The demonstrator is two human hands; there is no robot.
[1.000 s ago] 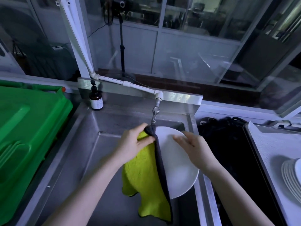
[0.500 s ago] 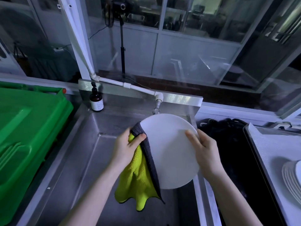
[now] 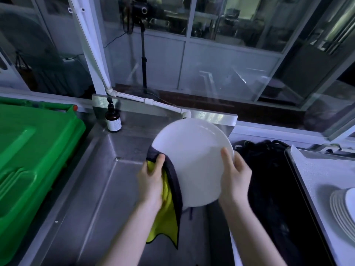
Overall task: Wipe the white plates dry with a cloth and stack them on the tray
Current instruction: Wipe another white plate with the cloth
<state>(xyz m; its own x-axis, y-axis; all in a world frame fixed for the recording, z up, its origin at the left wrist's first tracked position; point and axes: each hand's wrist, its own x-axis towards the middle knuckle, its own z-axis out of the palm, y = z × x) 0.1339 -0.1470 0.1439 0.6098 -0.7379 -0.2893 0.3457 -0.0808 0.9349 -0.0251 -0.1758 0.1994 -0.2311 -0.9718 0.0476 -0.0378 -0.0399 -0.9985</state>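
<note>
plate [image 3: 192,160] held over the sink [image 3: 107,185], centre frame. left hand [image 3: 151,181] pinches cloth [image 3: 169,204] against its 9 o'clock rim; right hand [image 3: 235,175] grips the 3 o'clock rim. stack [image 3: 341,208] already on tray [image 3: 317,169] at 3 o'clock; this plate remains unstacked.

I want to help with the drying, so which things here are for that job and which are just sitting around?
For the job: white plate, gripped by the left hand and right hand; yellow cloth; stacked plates; tray.
Just lying about: green bin; brown bottle; camera tripod; black bundle.
</note>
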